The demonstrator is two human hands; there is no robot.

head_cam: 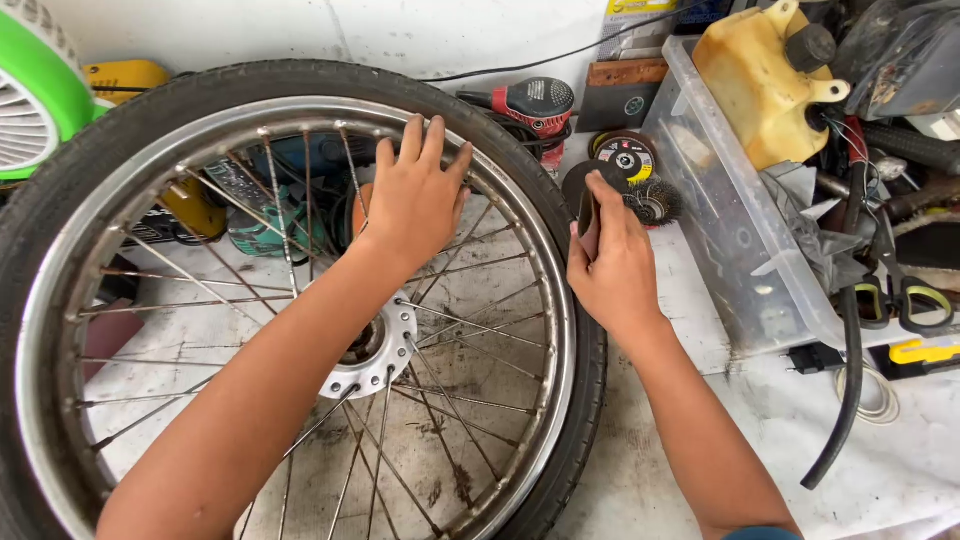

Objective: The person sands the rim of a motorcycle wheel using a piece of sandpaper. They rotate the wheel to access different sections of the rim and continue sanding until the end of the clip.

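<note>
While left hand [415,195] steadies chrome spokes [300,290], right hand [612,262] pinches sandpaper [589,222]

Wheel [290,300] cut off at left & bottom edges. My left hand [415,195] hides spokes behind it. Right hand [612,262] covers most of the dark piece [589,222] it pinches, can't tell what. Clear bin [720,230] runs off top.

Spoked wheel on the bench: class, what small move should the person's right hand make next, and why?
Probably bring the right hand, pinching a dark folded abrasive piece, onto the chrome rim just beside it. The left hand already rests flat on the spokes, apparently steadying the wheel.
</note>
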